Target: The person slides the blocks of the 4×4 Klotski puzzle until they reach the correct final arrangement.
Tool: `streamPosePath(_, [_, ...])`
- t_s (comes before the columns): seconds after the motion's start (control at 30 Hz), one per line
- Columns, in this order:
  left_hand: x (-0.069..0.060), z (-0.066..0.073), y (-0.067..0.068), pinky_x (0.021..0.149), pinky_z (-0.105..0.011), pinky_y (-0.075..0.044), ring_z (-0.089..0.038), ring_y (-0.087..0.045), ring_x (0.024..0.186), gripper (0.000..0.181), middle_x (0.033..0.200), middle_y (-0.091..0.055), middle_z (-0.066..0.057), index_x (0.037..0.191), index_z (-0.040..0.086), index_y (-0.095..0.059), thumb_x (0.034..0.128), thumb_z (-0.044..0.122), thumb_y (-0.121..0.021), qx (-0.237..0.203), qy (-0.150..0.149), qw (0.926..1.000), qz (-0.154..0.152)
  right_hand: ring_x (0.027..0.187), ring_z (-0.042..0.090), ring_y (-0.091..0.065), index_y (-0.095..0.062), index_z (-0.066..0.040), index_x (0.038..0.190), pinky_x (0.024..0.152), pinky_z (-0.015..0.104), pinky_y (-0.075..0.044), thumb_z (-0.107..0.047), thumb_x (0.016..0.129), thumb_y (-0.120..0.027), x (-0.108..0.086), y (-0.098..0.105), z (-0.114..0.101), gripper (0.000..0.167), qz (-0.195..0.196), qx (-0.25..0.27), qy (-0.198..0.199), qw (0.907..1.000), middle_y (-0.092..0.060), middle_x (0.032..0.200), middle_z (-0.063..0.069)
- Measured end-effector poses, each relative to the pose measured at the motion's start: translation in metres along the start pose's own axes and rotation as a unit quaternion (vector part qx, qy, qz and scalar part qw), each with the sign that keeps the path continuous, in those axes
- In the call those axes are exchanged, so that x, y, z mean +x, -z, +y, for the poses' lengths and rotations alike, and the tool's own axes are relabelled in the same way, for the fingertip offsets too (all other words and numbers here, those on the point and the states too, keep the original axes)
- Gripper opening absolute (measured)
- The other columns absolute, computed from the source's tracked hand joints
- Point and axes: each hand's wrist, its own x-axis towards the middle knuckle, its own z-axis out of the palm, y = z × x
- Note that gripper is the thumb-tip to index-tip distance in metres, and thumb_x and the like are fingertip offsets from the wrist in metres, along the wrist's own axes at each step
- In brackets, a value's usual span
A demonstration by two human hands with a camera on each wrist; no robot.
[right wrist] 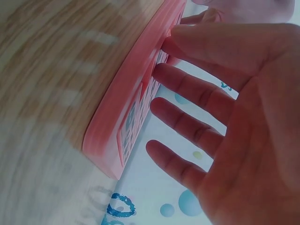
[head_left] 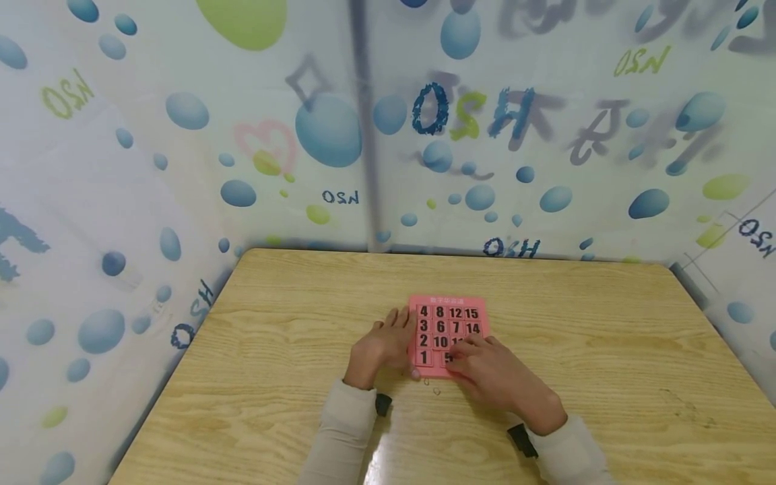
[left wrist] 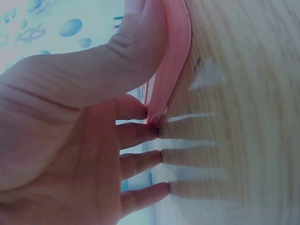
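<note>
Pink number sliding puzzle (head_left: 447,335), apparently plastic, flat on wood-grain table (head_left: 291,316), between the hands. Judged light, stiff, slightly slippery; best steadied by its side rims, numbered tiles (head_left: 424,312) pushed by fingertip. Left hand (head_left: 388,343): fingers straight, spread along left rim, not clasping. Right hand (head_left: 485,370): fingers extended, apart over lower-right tiles, gripping nothing. Readable: 4 8 12 15; 3 6 7 14; 2 10; 1, gap, 5. Chinese header blurred. Wall covering (head_left: 388,178): mirrored "H2O".
</note>
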Motion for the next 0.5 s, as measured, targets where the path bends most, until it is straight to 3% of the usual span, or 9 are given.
streamPosePath(0.5, [0.0007,-0.0003,-0.0006,0.124,-0.046,-0.015,-0.028,-0.004,0.154,0.118,0.167,-0.006,-0.010,0.160,0.010,-0.011,0.0744,0.042,-0.085,-0.007,0.002,1.0000,-0.002,0.113,0.025,-0.058,-0.075,-0.021,0.111,0.098,0.052,-0.049,-0.027,0.099,-0.060,0.0021,-0.0023,-0.0034,0.021,-0.006,-0.005,0.006,1.0000,-0.067,0.120,0.000])
